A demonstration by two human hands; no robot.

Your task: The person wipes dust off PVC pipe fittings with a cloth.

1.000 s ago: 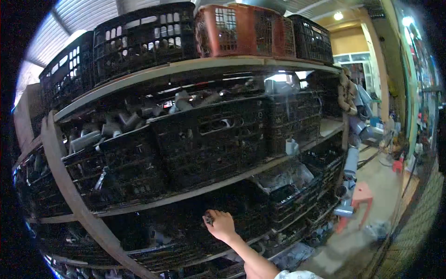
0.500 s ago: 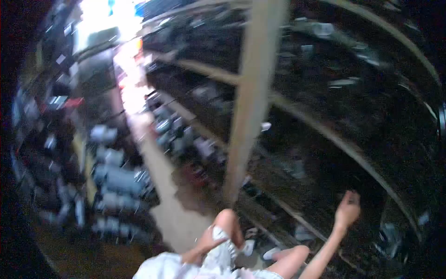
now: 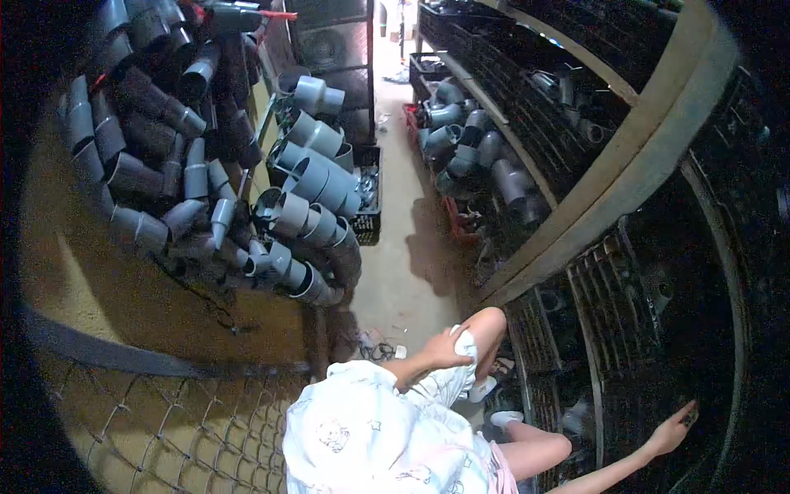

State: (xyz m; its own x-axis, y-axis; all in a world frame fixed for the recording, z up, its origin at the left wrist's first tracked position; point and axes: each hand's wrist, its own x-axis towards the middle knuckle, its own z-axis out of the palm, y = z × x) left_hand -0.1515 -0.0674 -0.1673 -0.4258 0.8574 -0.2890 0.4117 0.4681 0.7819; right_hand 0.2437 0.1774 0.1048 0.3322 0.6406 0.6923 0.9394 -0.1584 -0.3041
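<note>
Wooden shelf rack and bare concrete floor.
Black plastic lattice crates stand packed side by side on the shelf boards; on the floor, grey plastic pipe elbows lie heaped along the rack's foot and the opposite edge.

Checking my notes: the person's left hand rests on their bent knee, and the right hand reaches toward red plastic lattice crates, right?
The head view shows black plastic lattice crates, not red. The left hand does rest on the bent knee, and the right hand reaches toward those crates.
</note>
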